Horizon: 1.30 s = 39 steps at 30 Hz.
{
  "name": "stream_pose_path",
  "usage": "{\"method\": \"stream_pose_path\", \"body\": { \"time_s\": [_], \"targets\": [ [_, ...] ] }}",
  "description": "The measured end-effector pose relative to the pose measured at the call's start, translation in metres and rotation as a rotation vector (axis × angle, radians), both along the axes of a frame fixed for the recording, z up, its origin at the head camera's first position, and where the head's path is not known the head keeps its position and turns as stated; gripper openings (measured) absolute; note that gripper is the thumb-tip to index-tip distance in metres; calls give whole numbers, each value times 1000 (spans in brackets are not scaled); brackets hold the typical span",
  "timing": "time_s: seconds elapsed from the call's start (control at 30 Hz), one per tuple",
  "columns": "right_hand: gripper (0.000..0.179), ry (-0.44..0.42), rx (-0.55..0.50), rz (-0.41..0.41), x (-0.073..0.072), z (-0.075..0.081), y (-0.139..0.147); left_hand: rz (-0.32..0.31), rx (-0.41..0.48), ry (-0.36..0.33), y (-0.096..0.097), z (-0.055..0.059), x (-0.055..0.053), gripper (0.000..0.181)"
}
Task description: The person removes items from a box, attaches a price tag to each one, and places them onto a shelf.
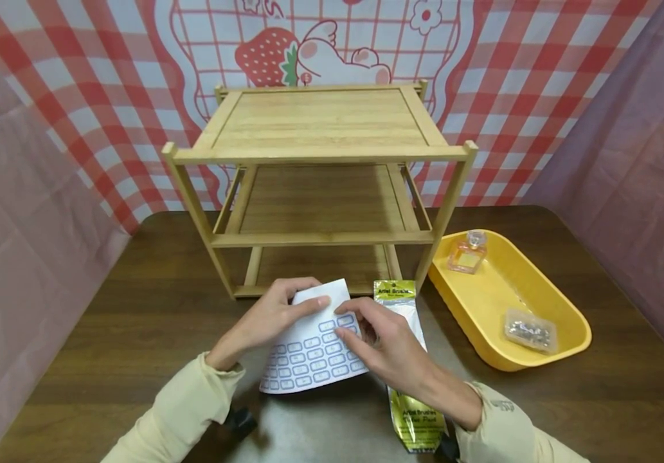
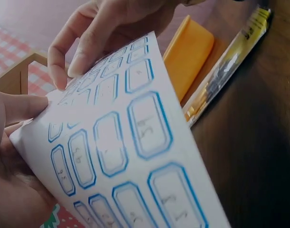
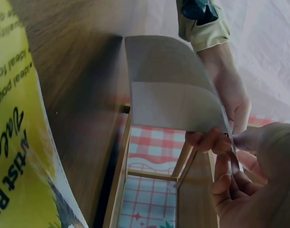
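Observation:
A white sheet of labels [image 1: 314, 354], printed with rows of blue-bordered boxes, is held up and bowed between both hands. My left hand [image 1: 285, 308] grips its upper left edge, thumb on the printed face and fingers behind. At the upper right labels, my right hand [image 1: 389, 341] pinches at the sheet with thumb and forefinger. Small handwritten marks show inside the boxes [image 2: 149, 126] in the left wrist view. From the right wrist view the plain back of the sheet [image 3: 173, 104] is visible, with curled fingers at its edge. Whether a label is lifted cannot be told.
A yellow-green artist brushes packet [image 1: 418, 418] lies under my right forearm. To the right stands a yellow tray [image 1: 493, 289] with a perfume bottle [image 1: 468, 254] and a small clear box [image 1: 531, 331]. Behind the hands rises a three-tier wooden shelf [image 1: 332, 122].

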State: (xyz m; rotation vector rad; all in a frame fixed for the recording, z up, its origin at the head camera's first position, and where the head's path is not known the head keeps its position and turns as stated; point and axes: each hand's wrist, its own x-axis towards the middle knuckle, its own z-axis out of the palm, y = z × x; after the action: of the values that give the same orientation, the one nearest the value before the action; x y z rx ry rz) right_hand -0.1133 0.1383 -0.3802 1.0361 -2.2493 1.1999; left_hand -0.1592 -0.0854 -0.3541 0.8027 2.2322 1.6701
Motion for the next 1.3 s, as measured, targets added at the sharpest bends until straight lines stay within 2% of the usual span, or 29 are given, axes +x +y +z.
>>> {"method": "stream_pose_path", "body": {
  "time_s": [0.23,0.6,0.73,0.83,1.03,1.3],
  "targets": [
    [28,69,34,-30,0,-1,0,14,44,-52,2,-1,1,20],
    [32,124,26,-43,1,-4,-4,50,97,-23,5,-6,1,18],
    [31,143,23,-49,1,-4,-5,61,105,-31,6,-9,1,18],
    [29,148,22,-57,0,-5,-6,68,107,-43,8,-9,2,18],
    [26,141,23,-68,1,-6,-8,86,101,-15,10,-9,4,17],
    [23,125,33,-75,2,-8,-9,114,87,-11,11,-8,6,15]
  ]
}}
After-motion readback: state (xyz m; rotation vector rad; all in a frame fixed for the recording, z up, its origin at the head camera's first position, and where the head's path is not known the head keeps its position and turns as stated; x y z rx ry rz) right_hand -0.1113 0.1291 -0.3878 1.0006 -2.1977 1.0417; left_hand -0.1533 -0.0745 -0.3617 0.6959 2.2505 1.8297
